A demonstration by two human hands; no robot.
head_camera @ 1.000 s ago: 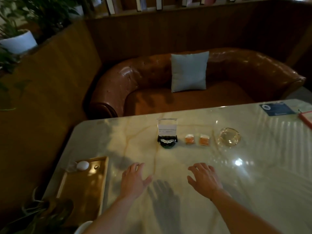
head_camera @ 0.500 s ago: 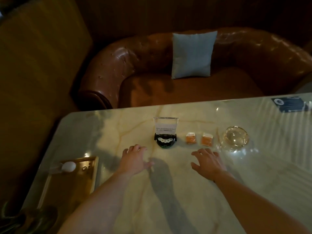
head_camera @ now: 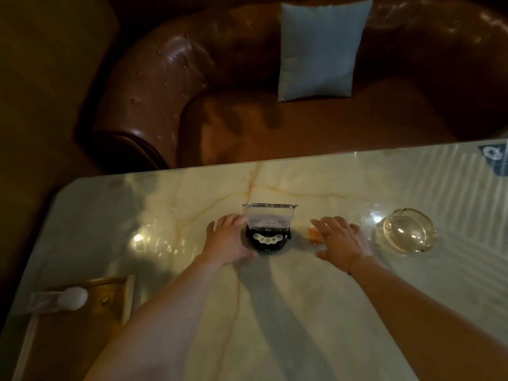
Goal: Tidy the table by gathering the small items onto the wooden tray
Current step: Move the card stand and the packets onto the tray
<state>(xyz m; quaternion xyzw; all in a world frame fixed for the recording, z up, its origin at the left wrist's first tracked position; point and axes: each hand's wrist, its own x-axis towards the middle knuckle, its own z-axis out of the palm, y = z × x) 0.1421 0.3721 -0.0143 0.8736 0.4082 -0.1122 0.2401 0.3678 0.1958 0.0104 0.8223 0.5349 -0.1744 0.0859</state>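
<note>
A clear card stand on a round black base (head_camera: pixel 268 236) sits mid-table. My left hand (head_camera: pixel 229 242) lies against its left side, fingers spread, thumb near the base's front. My right hand (head_camera: pixel 341 240) lies flat over two small orange packets; only the edge of one orange packet (head_camera: pixel 313 235) shows, the other is hidden. A glass ashtray (head_camera: pixel 406 232) stands to the right of that hand. The wooden tray (head_camera: pixel 112 301) lies at the table's near left corner, with a white egg-shaped object (head_camera: pixel 72 298) at its far end.
The marble table (head_camera: pixel 275 312) ends close behind the card stand. Beyond it curves a brown leather sofa (head_camera: pixel 170 78) with a light blue cushion (head_camera: pixel 319 48). A dark blue card (head_camera: pixel 496 158) lies at the far right edge.
Both hands moved forward across the table: the left reached the card stand's base, the right came over the orange packets. The camera tilted down and closer.
</note>
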